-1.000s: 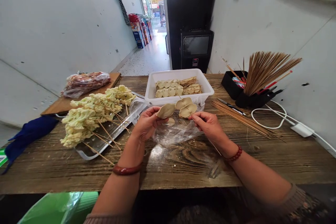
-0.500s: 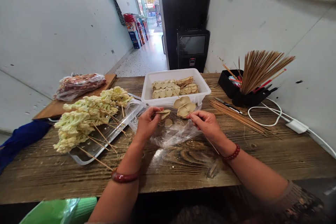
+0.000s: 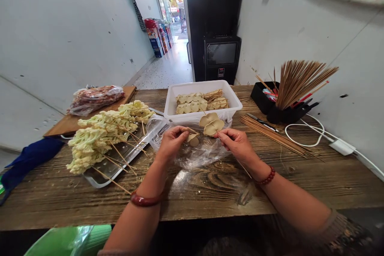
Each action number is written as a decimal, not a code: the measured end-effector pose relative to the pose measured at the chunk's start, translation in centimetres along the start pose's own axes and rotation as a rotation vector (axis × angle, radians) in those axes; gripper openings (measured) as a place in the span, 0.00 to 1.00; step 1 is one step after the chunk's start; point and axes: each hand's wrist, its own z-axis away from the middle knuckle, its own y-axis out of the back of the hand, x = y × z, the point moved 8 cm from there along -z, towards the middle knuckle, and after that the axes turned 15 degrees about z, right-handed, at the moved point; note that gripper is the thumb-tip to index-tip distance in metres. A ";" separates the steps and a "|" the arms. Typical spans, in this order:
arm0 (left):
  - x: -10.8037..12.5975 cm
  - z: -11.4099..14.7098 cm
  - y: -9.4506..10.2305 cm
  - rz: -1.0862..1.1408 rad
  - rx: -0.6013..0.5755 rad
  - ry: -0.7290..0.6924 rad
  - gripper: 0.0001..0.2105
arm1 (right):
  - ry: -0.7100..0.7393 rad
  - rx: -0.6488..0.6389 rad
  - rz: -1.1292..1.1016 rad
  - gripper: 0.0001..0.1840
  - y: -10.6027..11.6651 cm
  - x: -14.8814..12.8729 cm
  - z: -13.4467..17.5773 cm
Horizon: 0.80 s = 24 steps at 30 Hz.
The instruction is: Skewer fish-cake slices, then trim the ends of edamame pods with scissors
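Observation:
My left hand (image 3: 173,142) pinches a thin beige slice (image 3: 192,131) above a clear plastic bag (image 3: 198,161). Another small round slice (image 3: 194,142) lies on the bag beneath. My right hand (image 3: 237,142) is closed on a bamboo skewer (image 3: 244,169), its lower end pointing back toward me. Threaded near the skewer's top are flat, round beige slices (image 3: 211,125), level with my left hand and a little apart from it. Behind both hands stands a white plastic tub (image 3: 203,117) with finished-looking skewers of similar slices (image 3: 192,103) inside.
Cauliflower skewers (image 3: 102,136) lie across a metal tray (image 3: 105,181) at left, beside a wooden board (image 3: 58,125) bearing bagged meat (image 3: 97,99). Loose skewers (image 3: 273,136), a black holder (image 3: 274,114) full of skewers and a white cable (image 3: 312,144) occupy the right side.
My left hand has tilted the slice it pinches, so its edge now slopes down to the right. The right hand still holds the loaded skewer. The whole view has shifted slightly.

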 end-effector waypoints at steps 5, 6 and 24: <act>1.4 -0.1 -0.5 -0.191 -0.055 -0.166 0.06 | 0.003 -0.008 -0.003 0.18 -0.1 0.0 0.0; 1.7 -0.2 -0.3 -0.247 -0.030 -0.210 0.05 | 0.000 -0.006 -0.004 0.18 -0.1 0.0 0.0; 0.4 0.2 0.9 0.505 0.124 0.133 0.17 | -0.001 -0.027 -0.008 0.17 -0.1 -0.5 0.3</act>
